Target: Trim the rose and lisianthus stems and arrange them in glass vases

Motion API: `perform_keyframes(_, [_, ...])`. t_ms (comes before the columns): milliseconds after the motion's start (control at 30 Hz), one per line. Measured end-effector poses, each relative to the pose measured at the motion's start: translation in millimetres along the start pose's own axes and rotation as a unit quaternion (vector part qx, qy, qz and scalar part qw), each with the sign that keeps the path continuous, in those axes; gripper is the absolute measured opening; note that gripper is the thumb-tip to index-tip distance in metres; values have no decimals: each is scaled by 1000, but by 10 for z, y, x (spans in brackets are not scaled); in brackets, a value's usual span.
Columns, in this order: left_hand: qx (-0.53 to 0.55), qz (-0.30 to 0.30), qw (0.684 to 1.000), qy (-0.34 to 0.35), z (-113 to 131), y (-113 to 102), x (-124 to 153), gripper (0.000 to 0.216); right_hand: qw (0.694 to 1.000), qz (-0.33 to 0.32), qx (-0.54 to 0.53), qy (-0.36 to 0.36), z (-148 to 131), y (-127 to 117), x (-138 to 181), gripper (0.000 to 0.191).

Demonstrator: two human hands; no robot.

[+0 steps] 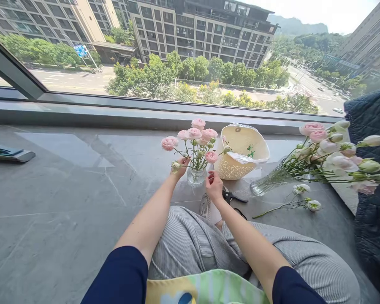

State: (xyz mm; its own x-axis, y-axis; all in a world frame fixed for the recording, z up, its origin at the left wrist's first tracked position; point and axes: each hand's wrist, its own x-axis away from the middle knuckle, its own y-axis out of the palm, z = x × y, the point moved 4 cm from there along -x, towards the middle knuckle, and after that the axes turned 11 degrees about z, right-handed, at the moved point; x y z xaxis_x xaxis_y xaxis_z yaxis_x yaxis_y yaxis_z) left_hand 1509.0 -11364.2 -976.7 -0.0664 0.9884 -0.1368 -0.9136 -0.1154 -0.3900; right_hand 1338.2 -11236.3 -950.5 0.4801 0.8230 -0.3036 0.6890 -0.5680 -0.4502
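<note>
Where the left fingers were: The left fingers (183, 161) were curled together on a thin green stem (177, 164) with a pale bud (175, 166) at its tip.

Where the right fingers were: The right fingers (211, 175) were pinched together just beside the small glass vase. I could not tell if they had a stem between them.

Small vase: The small glass vase (196, 176) stood up on the grey stone floor (66, 219), right between the two hands.

What was in it: A bunch of pink flowers (193, 141) stood in the small vase, with their heads up high and open.

What was left out: A big glass vase (267, 183) lay tipped on its side to the right. It was full of pink and white flowers (331, 154) and many green buds. Two loose white flower stems (291, 208) lay on the floor near it.

Close by: Black-handled scissors (231, 196) lay near the right hand. A cream woven basket (240, 156) with clear plastic in it stood behind them.

Around the person: Grey striped trousers (190, 249) covered the legs. A dark quilted cushion (373, 190) sat at the far right, and a big window (177, 55) looked out on tall buildings.
</note>
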Motion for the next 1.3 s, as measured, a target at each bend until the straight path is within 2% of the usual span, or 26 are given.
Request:
perform_keyframes(267, [-66,9,998,19,169,9,-53,21,1000,-12,6,-24,78,-374,81,26])
perform_keyframes(433, [-77,22,996,34,252,-19,-26,13,1000,-9,13,-20,150,-497,141,26])
perform_keyframes(567, [-66,54,996,24,263,-39,-32,19,1000,-15,15,-16,196,-502,192,27])
perform_keyframes(767, [-3,54,998,17,212,-31,-44,31,999,-25,27,-12,246,-477,231,29])
perform_keyframes(1067, [66,82,995,3,104,20,-154,25,999,-35,38,-10,389,-464,276,28])
perform_keyframes(1300, [147,44,987,-41,-27,32,-130,34,998,-48,41,-3,454,-446,293,28])
